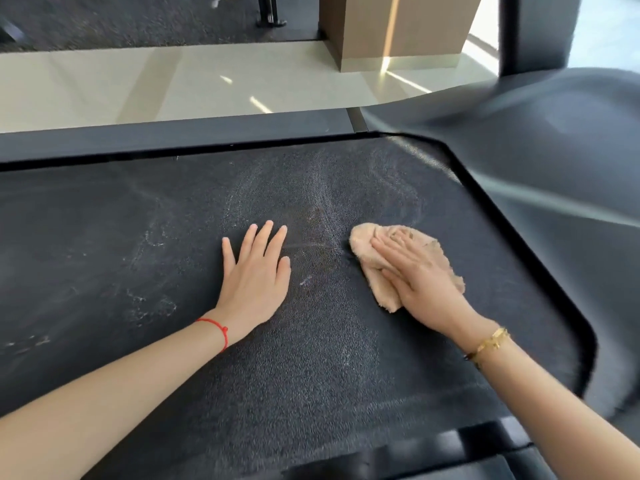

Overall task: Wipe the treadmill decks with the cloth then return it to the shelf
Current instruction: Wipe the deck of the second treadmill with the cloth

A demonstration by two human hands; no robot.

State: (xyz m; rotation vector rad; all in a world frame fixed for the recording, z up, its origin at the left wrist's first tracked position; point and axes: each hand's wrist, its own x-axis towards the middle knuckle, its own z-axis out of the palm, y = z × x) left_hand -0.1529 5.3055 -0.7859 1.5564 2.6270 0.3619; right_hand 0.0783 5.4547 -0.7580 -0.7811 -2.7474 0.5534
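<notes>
The treadmill deck (145, 244) is a wide black textured belt with pale dusty streaks, filling most of the view. A crumpled beige cloth (367, 237) lies on the belt right of centre. My right hand (419, 278) presses flat on the cloth with straight fingers, covering its middle. My left hand (256, 268) rests flat on the bare belt just left of the cloth, fingers spread, apart from it. No shelf is in view.
A black side rail (173, 135) borders the belt's far edge. The dark motor hood (540, 140) rises at the right, with an upright post (509, 32) behind it. Beyond lie pale floor tiles (138, 84) and a brown pillar (394, 29).
</notes>
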